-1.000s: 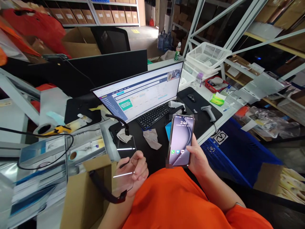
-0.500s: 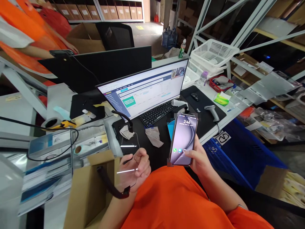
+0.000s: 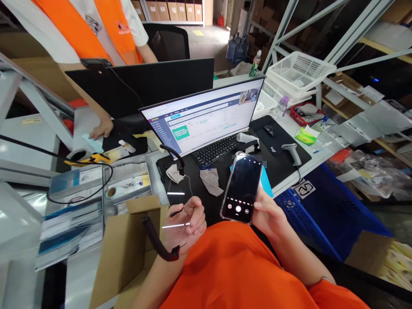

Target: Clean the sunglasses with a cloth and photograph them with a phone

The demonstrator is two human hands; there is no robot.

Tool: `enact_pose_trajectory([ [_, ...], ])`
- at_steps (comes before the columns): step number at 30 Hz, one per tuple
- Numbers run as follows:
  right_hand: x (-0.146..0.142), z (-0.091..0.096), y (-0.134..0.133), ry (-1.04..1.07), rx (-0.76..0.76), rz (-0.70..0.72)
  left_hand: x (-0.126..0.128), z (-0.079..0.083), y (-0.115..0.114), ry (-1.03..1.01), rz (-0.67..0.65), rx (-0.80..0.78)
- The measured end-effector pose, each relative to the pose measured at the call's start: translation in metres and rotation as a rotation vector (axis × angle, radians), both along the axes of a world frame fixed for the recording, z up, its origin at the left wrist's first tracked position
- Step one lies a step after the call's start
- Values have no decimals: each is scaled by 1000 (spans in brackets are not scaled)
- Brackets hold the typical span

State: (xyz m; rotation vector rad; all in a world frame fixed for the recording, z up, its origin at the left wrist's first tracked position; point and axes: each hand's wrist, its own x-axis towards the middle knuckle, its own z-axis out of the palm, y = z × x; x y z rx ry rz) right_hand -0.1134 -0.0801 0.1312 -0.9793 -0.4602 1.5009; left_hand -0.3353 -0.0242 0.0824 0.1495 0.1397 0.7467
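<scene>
Phone screen has changed from lock screen to a dark camera view: the smartphone [image 3: 241, 189] sits at twelve o'clock, clenched in the right grip [image 3: 268, 214]; the left grip [image 3: 188, 225] curls around a thin black cable [image 3: 176, 213].

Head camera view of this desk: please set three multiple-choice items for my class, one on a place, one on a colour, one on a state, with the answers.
1. Where is the barcode scanner?
A. On the black desk mat
B. Inside the white basket
C. In the cardboard box

2. What colour is the crate beside the desk?
A. Yellow
B. Green
C. Blue

3. What does the screen of the phone in the right hand show?
A. A white page of text
B. A dark view with round buttons near the bottom
C. A map

Answers:
1. A, the scanner rests on the mat.
2. C, the crate's sides are blue.
3. B, a row of round buttons sits low on the dark screen.
</scene>
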Motion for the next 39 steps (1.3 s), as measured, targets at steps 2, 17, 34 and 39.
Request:
enact_pose_trajectory([
  [2,-3,1,4,17,40,-1,0,-1,0,-2,3,0],
  [17,-5,-24,15,-194,-135,-166,3,0,12,10,5,-120],
  [34,-2,-31,24,-178,-89,-194,2,-3,28,-82,24,-320],
  [39,1,-31,25,-155,-94,-180,2,-5,30,-68,34,-327],
])
